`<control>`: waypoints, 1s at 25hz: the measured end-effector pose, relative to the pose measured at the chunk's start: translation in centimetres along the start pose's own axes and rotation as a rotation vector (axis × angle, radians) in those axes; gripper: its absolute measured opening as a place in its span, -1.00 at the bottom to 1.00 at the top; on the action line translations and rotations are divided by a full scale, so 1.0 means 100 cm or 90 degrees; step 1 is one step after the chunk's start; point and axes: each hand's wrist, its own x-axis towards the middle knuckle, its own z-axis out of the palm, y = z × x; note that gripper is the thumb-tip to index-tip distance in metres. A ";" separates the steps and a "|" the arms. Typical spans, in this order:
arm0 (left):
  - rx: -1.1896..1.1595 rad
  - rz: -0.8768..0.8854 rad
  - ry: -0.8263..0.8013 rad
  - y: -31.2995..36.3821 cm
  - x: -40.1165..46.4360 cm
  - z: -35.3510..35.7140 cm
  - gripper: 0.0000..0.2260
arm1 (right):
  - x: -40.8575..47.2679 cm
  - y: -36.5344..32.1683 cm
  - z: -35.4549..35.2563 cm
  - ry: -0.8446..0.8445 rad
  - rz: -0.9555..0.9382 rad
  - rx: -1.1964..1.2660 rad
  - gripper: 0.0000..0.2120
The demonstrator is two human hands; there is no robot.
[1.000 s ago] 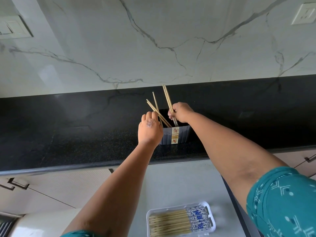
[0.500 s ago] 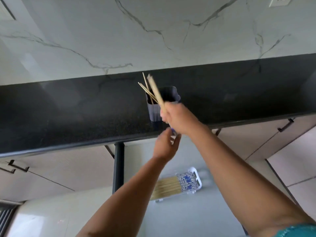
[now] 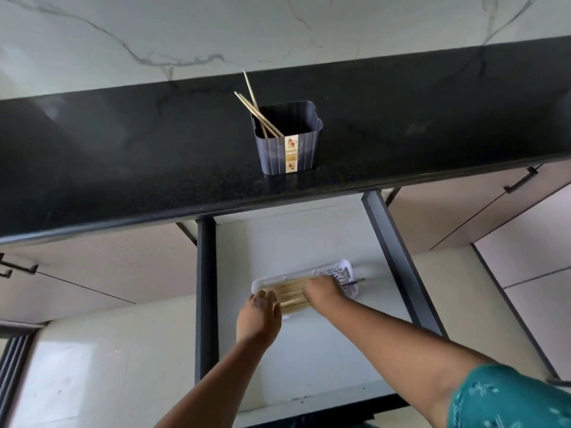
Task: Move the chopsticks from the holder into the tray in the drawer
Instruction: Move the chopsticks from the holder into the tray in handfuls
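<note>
both hands in tray [image 3: 258,282] | right hand [image 3: 321,290] fingers pressed on chopsticks [image 3: 293,293] | left hand [image 3: 259,313] fingers unclear

three chopsticks [image 3: 254,109] aslant in grey holder [image 3: 287,140]; others flat in white tray [image 3: 265,281]

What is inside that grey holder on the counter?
Three wooden chopsticks lean against the left corner of the grey holder, their tips sticking out above its rim. The rest of the inside looks dark and empty; the holder's front wall hides the bottom.
</note>
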 end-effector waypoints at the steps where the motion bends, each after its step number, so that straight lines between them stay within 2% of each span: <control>1: 0.005 0.033 -0.021 -0.002 0.005 0.001 -0.73 | 0.003 0.000 -0.001 0.007 -0.008 -0.012 -0.70; 4: 0.038 0.057 -0.165 0.001 0.015 0.006 -0.40 | 0.013 -0.003 -0.001 0.037 -0.034 -0.049 -0.74; 8: 0.193 0.040 -0.243 0.002 0.022 0.016 -0.14 | 0.019 0.000 0.011 0.087 -0.034 -0.013 -0.66; 13: 0.301 0.037 -0.249 0.004 0.022 0.020 -0.22 | 0.014 0.022 0.033 0.078 0.028 0.121 -0.66; 17: 0.233 0.078 -0.153 0.007 0.023 0.022 -0.19 | 0.013 0.034 0.037 0.091 -0.006 0.149 -0.54; 20: 0.214 0.100 -0.173 0.002 0.031 0.028 -0.14 | 0.014 0.038 0.037 0.080 -0.055 0.153 -0.53; 22: 0.226 0.119 -0.165 -0.001 0.031 0.030 -0.28 | 0.014 0.041 0.041 0.082 -0.065 0.146 -0.57; 24: 0.212 0.149 -0.108 -0.001 0.025 0.031 -0.49 | 0.011 0.043 0.043 0.108 -0.058 0.156 -0.62; 25: 0.210 0.160 -0.084 -0.001 0.022 0.032 -0.52 | 0.009 0.044 0.044 0.128 -0.048 0.150 -0.65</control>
